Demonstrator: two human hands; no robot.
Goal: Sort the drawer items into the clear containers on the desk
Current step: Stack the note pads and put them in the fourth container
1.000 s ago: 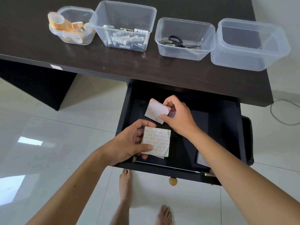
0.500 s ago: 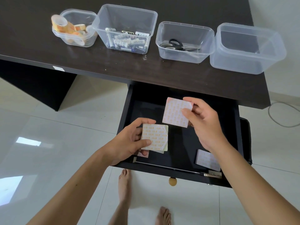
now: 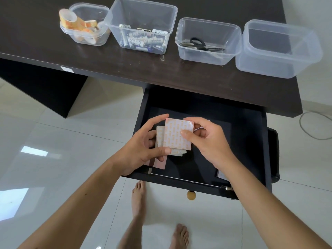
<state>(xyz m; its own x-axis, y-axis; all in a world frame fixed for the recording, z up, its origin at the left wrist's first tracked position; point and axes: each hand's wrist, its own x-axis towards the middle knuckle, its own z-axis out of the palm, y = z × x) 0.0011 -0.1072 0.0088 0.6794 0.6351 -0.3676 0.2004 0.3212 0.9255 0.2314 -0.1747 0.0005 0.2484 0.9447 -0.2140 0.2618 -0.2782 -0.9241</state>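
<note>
Pink-printed pad (image 3: 177,135) pinched in our right hand (image 3: 208,141) now lands on the stack (image 3: 160,139) our left hand (image 3: 143,148) grips, gathering them for binning.

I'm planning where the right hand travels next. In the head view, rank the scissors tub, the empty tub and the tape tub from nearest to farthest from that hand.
Measured from the right hand:
1. Scissors tub, straight ahead on the desk.
2. Empty tub, ahead and to the right, only slightly farther.
3. Tape tub, far left end of the row.
</note>
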